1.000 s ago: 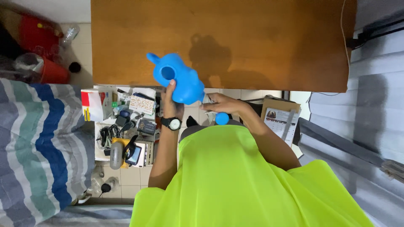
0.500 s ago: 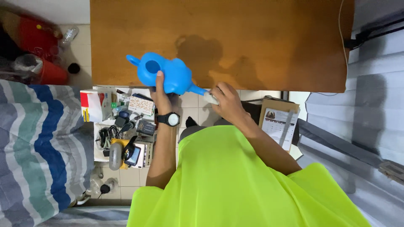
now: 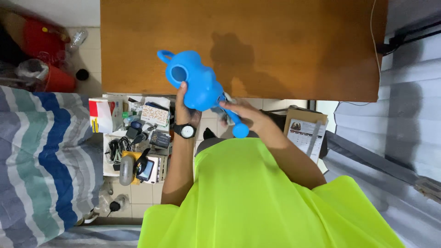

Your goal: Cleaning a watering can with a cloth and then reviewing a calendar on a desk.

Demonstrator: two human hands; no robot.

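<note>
A person in a bright yellow-green shirt [image 3: 257, 193] holds a blue plastic watering can [image 3: 195, 85] just above the near edge of the wooden tabletop [image 3: 294, 41]; the left hand [image 3: 184, 106] grips its body, fingers closed around it, while the right hand [image 3: 241, 112] pinches the spout, apparently wiping it. Working toward the rose next would call for a steady hold

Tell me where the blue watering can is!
In the head view, the blue watering can sits mid-frame over the wooden table's near edge, held by the left hand.
</note>
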